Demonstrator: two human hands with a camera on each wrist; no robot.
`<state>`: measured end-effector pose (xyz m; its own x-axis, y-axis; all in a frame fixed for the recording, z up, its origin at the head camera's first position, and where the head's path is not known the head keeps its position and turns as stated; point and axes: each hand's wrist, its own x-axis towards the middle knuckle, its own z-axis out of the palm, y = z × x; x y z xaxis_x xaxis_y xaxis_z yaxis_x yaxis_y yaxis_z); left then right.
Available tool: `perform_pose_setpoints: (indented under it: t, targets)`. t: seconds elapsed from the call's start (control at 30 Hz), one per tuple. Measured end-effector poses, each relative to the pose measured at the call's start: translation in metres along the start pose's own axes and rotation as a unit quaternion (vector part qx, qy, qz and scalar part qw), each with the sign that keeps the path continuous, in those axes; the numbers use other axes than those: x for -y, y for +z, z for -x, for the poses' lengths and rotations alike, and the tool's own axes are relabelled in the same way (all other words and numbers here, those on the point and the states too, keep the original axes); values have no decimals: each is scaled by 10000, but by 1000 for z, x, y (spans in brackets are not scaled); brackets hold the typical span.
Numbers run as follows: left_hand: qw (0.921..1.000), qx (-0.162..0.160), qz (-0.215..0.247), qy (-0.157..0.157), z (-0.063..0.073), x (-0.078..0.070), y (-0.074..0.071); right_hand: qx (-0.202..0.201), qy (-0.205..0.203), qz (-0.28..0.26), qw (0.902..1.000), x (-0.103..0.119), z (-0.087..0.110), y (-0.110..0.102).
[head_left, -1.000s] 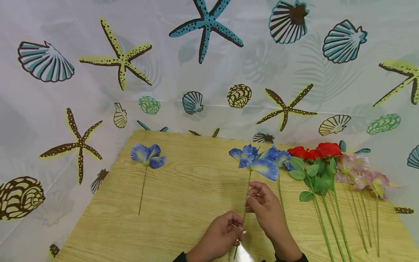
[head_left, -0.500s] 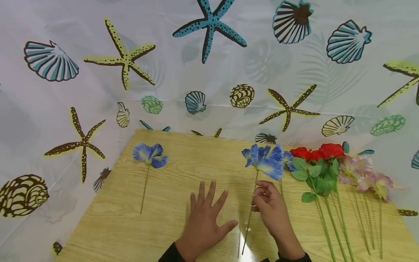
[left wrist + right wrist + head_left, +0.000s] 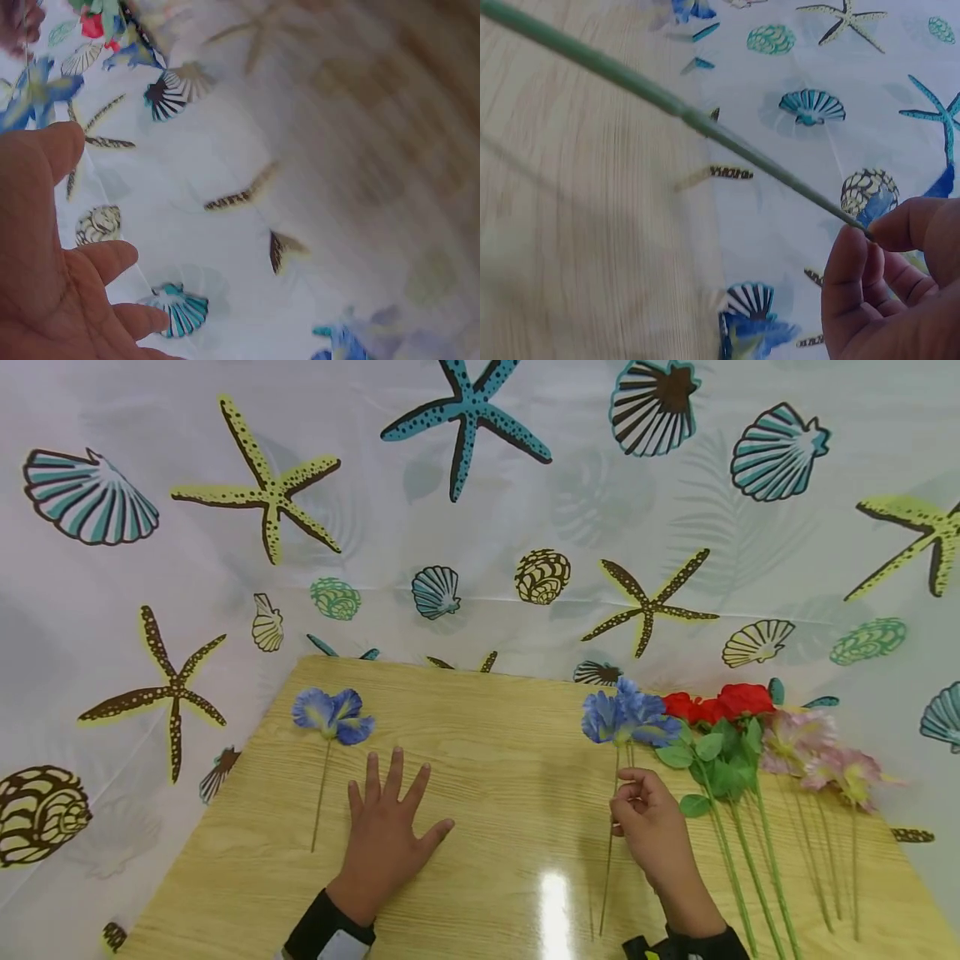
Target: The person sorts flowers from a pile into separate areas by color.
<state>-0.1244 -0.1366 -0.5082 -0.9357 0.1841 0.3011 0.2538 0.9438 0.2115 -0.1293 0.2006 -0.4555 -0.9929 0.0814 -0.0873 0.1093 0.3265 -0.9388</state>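
My right hand (image 3: 651, 814) pinches the thin stem of a blue artificial flower (image 3: 611, 717) between thumb and fingers, above the right half of the table. In the right wrist view its green stem (image 3: 682, 112) runs from the pinch to the upper left. Partly behind that bloom lies another blue flower, overlapped and hard to separate. My left hand (image 3: 388, 843) is spread flat, palm down, over the table and holds nothing. Just left of it lies a single blue flower (image 3: 330, 717) with its stem toward me. The left wrist view shows the left fingers (image 3: 105, 259) extended.
On the right of the wooden table (image 3: 480, 760) lie red roses (image 3: 746, 700) with green leaves and, beyond them, pink flowers (image 3: 855, 772). A white cloth (image 3: 480, 535) printed with shells and starfish rises behind the table.
My left hand has let go of the stem, spread out and moved left toward the lone blue flower. My right hand has carried its blue flower right, toward the other flowers.
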Motion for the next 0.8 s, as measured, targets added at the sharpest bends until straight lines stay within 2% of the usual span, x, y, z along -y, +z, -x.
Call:
perform_pose_setpoints:
  t: [0.1, 0.23, 0.4, 0.53, 0.67, 0.73, 0.8]
  targets:
    - [9999, -55, -116, -65, -2, 16, -2, -26, 4, 345, 9994, -6, -7, -12]
    - [9995, 22, -284, -169, -3, 35, -4, -203, -112, 969, 9950, -15, -20, -31]
    - [9984, -29, -202, -526, -6, 55, -6, -385, -214, 1579, 9865, -23, -34, -48]
    - [9949, -123, -134, -991, -8, 68, -10, -373, -171, 1767, 9834, -26, -43, -54]
    - [9888, 47, -200, -1478, -6, 74, -15, -349, -96, 1817, 9827, -30, -51, -53]
    - [9864, 113, -306, -1610, -4, 75, -17, -332, -14, 1812, 9829, -32, -56, -52]
    - [9861, 121, -536, -1568, -2, 76, -19, -285, 91, 1801, 9832, -34, -60, -50]
